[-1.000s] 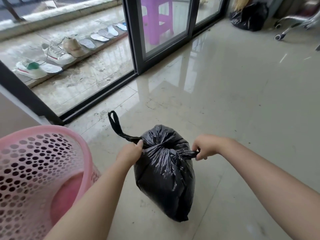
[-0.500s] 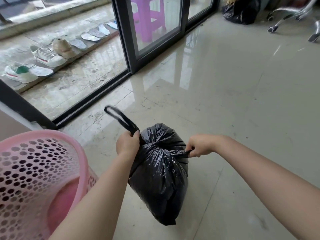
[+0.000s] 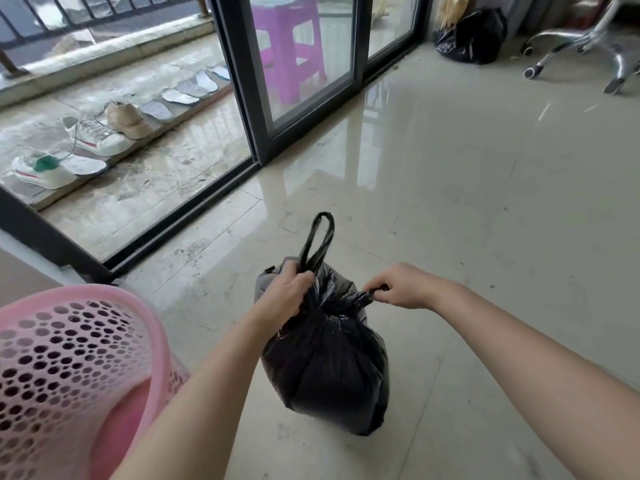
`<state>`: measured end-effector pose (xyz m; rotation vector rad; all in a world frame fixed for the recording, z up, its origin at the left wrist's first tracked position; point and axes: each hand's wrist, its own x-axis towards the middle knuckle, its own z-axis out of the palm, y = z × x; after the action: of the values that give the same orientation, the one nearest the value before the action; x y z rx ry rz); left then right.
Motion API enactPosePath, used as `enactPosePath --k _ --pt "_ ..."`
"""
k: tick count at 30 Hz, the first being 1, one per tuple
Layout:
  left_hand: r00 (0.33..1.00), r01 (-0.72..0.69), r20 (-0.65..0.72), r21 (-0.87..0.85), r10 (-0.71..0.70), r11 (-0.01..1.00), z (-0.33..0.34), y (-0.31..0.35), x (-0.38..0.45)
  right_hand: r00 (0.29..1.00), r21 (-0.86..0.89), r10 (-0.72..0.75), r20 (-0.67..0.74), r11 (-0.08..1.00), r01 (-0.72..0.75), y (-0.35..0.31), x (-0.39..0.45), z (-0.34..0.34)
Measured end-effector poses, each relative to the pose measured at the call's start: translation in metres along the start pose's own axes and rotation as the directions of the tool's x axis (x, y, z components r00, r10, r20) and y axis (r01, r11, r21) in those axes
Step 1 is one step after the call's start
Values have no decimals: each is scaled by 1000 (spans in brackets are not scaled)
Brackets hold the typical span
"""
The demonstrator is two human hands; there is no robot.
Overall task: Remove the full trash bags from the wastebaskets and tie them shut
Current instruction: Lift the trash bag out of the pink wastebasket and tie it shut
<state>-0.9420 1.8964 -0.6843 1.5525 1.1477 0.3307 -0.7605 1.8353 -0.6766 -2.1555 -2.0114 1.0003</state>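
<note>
While a black trash bag point(image 3: 325, 362) is sitting bunched on the glossy tiled floor point(image 3: 485, 209), I am watching my left hand point(image 3: 285, 294) gripping its gathered neck, one drawstring loop point(image 3: 318, 237) rising above the fist toward twelve o'clock. My right hand point(image 3: 401, 285) is pinching the other drawstring end, pulling toward three o'clock. At eight o'clock, a pink perforated wastebasket point(image 3: 69, 368) is lying tilted; at one o'clock, another black bag point(image 3: 474, 36) is resting near a chair base point(image 3: 585, 39).
</note>
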Motion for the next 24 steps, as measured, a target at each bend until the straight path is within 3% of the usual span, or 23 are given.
enactPosePath --k 1,4,8,11,13,15,19,21,24 --pt "996 31 81 155 -44 987 1 3 -1 1000 -5 -4 -29 1000 4 0 1 0" --pt "973 -29 201 588 -112 808 10 0 -3 989 -84 -51 -139 996 40 1 3 -2" --pt "984 -45 148 733 -94 679 24 -11 -6 983 -341 -110 -148 939 53 -2 3 -4" --pt "996 -24 72 823 -61 568 30 -15 -9 987 -359 -127 -102 930 83 -5 3 -6" --pt "997 -13 47 877 -59 481 33 -19 -10 992 -147 -73 -107 988 57 -5 4 -9" --pt "998 -21 41 915 -40 402 37 -23 -13 994 180 20 -104 984 -1 -4 5 -13" --pt "994 -97 105 945 -9 312 45 -23 -18 982 647 120 -148 763 4 0 8 -14" --pt "993 -100 114 922 -15 375 44 -19 -17 964 844 194 -183 533 53 4 9 -14" --pt "984 9 109 760 -141 650 35 -15 -12 927 967 321 -195 222 127 15 10 -16"
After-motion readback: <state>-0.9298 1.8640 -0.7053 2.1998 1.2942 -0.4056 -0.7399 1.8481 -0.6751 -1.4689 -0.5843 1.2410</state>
